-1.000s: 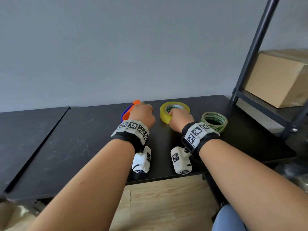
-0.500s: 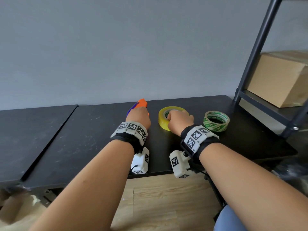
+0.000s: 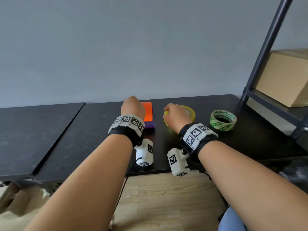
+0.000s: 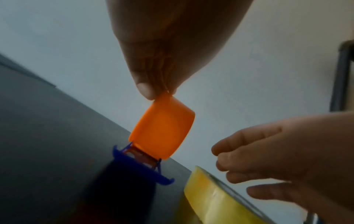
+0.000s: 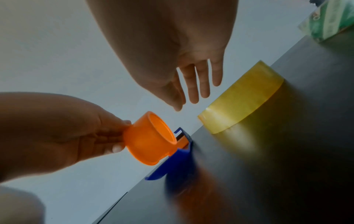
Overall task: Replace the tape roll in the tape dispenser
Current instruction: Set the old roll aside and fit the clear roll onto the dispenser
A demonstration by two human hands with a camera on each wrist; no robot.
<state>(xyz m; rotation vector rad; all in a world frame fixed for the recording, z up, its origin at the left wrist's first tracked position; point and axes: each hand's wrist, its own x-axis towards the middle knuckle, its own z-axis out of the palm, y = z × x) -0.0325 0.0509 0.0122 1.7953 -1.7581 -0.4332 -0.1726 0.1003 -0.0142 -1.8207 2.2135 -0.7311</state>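
Both bare forearms reach forward side by side, each wrist wearing a black band with white marker blocks. The left hand (image 3: 132, 106) is raised, its thumb and fingertips (image 4: 145, 91) closed in a pinching grip. The right hand (image 3: 175, 116) hovers just beside it, palm down, its fingers (image 5: 193, 84) loosely extended and slightly spread, holding nothing.
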